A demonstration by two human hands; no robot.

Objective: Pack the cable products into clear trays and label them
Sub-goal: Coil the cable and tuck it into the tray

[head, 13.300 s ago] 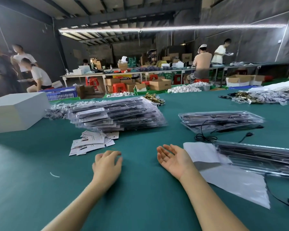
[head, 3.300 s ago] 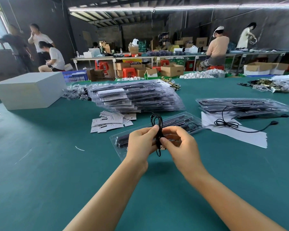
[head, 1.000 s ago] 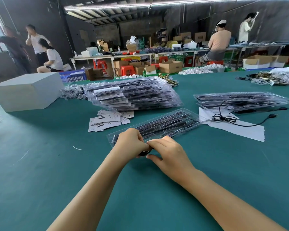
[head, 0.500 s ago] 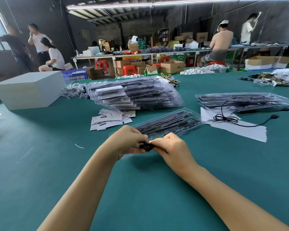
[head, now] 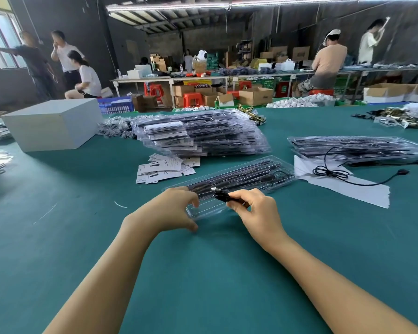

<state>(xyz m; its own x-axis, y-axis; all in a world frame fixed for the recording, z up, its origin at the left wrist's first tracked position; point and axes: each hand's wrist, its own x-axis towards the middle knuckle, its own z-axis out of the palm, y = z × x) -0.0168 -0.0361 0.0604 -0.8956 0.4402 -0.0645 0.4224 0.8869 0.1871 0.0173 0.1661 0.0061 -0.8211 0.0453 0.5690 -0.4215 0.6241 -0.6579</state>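
Observation:
A long clear tray (head: 239, 179) with black parts inside lies slantwise on the green table. My left hand (head: 171, 208) grips its near end, thumb under the edge and fingers curled over the top. My right hand (head: 253, 208) pinches a bundled black cable (head: 221, 195) just above that near end; a small silver plug tip shows at the bundle's far side. White paper labels (head: 164, 168) lie scattered behind the tray. A loose black cable (head: 333, 173) rests on a white sheet (head: 362, 191) to the right.
A tall pile of packed clear trays (head: 200, 133) stands behind the labels. A smaller stack of trays (head: 355, 145) sits at the right. A white box (head: 51, 124) is at the far left. People work at benches in the background.
My hands have drawn apart: the left has let go of the cable bundle and taken the tray's near end, while the right keeps the bundle and has lifted it slightly.

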